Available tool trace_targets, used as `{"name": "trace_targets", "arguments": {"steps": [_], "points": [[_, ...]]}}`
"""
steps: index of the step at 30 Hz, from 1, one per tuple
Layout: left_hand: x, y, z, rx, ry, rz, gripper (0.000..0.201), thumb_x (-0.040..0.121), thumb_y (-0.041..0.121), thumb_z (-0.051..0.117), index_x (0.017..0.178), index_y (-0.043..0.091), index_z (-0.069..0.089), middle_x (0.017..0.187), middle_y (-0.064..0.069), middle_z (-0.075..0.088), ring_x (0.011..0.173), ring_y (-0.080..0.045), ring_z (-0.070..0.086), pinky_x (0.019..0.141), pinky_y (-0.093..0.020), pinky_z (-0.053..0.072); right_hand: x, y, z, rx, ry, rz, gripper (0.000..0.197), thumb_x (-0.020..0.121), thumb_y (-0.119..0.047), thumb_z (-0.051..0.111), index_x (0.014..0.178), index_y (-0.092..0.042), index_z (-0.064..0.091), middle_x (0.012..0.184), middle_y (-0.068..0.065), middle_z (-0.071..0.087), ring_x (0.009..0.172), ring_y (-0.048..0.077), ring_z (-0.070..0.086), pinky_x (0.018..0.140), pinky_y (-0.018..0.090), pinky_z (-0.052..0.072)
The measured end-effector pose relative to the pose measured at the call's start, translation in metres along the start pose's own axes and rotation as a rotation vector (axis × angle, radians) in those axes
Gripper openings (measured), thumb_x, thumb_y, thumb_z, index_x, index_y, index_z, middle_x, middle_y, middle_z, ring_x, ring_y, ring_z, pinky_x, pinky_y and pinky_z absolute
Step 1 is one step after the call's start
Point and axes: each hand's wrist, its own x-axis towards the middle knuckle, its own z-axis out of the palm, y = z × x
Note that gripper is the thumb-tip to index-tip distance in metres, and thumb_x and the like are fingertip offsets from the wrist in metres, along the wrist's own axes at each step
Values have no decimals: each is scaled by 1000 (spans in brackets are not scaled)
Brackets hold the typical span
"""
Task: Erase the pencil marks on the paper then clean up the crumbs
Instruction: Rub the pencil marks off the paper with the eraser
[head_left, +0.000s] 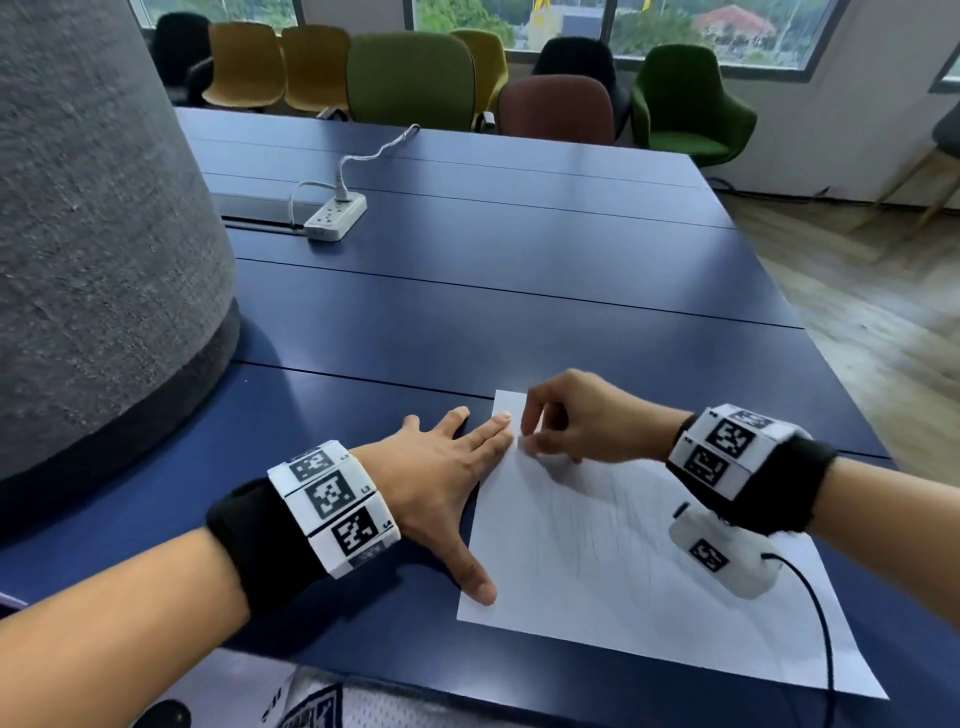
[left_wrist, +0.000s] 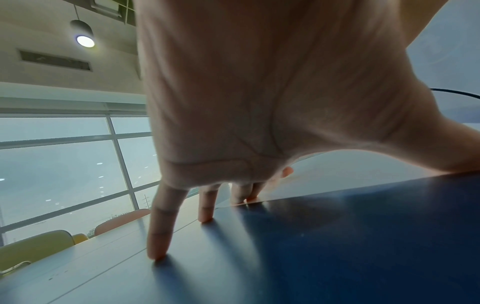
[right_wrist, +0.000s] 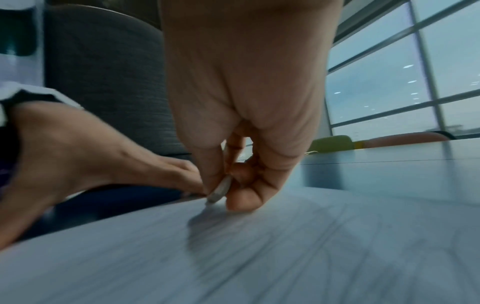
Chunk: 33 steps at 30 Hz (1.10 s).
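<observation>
A white sheet of paper (head_left: 613, 566) with faint pencil strokes lies on the blue table (head_left: 467, 322). My left hand (head_left: 447, 483) lies flat with fingers spread, its thumb and two fingertips pressing the sheet's left edge. In the left wrist view the left hand's fingers (left_wrist: 158, 232) stand straight on the table. My right hand (head_left: 566, 421) pinches a small whitish eraser (right_wrist: 219, 191) between thumb and fingers and holds its tip on the paper (right_wrist: 259, 257) near the far left corner, beside the left fingertips. The right wrist view is motion-blurred.
A large grey fabric-covered column (head_left: 93, 234) rises at the table's left. A white power strip (head_left: 335, 215) with its cable lies farther back. Several chairs (head_left: 410, 78) line the far edge under the windows. A black cable (head_left: 821, 623) crosses the paper's right side.
</observation>
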Motion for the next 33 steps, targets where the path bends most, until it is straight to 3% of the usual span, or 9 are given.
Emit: {"name": "trace_targets", "arguments": {"steps": [3, 7, 12, 15, 18, 21, 27, 31, 33], "points": [[-2, 2, -3, 0, -3, -4, 148, 50, 86, 68, 151, 27, -23, 157, 20, -26, 148, -23, -17, 114, -62, 3, -1, -4, -2, -21, -70, -7, 10, 84, -23, 73, 79, -23, 65, 54, -10, 61, 43, 7, 56, 51, 23, 51], [-2, 3, -4, 10, -3, -9, 148, 50, 86, 68, 152, 27, -22, 157, 20, -26, 148, -23, -17, 114, -62, 3, 8, 0, -10, 1, 80, 39, 8, 85, -20, 74, 81, -18, 67, 63, -8, 63, 45, 10, 60, 47, 22, 50], [-3, 3, -4, -16, -9, -10, 149, 50, 84, 71, 151, 29, -22, 157, 20, -26, 148, -23, -17, 114, -62, 3, -9, -11, 0, -16, -152, -27, 7, 85, -16, 73, 81, -19, 68, 53, -9, 61, 46, 14, 61, 54, 28, 55], [-3, 4, -5, -1, -19, -19, 148, 50, 85, 70, 152, 27, -22, 157, 20, -27, 148, -22, -18, 114, -62, 3, 0, 0, -10, -7, -23, 25, 8, 85, -18, 74, 81, -18, 67, 52, -11, 63, 49, 16, 64, 59, 30, 56], [-3, 4, -5, 1, -20, -22, 148, 50, 85, 70, 151, 27, -23, 157, 20, -27, 148, -22, -19, 114, -62, 2, -2, 2, -4, 31, 31, 32, 8, 85, -19, 73, 85, -14, 67, 58, -9, 62, 47, 9, 59, 54, 22, 52], [-3, 5, -5, -4, -21, -22, 148, 51, 83, 70, 152, 27, -23, 157, 19, -27, 148, -22, -19, 114, -62, 2, -14, -4, 6, 7, -68, -28, 8, 84, -22, 74, 86, -15, 71, 54, -11, 55, 46, 2, 48, 50, 11, 38], [-3, 5, -5, 6, -16, -24, 148, 50, 85, 69, 152, 27, -21, 157, 19, -26, 148, -21, -18, 114, -61, 3, -8, 9, -6, -10, 106, 55, 9, 83, -26, 75, 84, -19, 69, 62, -11, 58, 49, -6, 52, 48, 7, 37], [-3, 4, -5, 0, -21, -24, 148, 50, 85, 69, 152, 28, -21, 157, 20, -28, 148, -21, -19, 114, -61, 3, -24, -7, 8, -24, -95, -50, 6, 83, -24, 74, 87, -19, 72, 60, -10, 56, 50, 1, 48, 51, 11, 38], [-2, 4, -5, 4, -24, -21, 149, 48, 86, 68, 152, 28, -22, 157, 20, -28, 148, -21, -18, 114, -61, 4, -18, -4, 1, -42, -60, -26, 6, 83, -26, 75, 86, -22, 72, 64, -10, 59, 51, 0, 49, 51, 10, 38]]}}
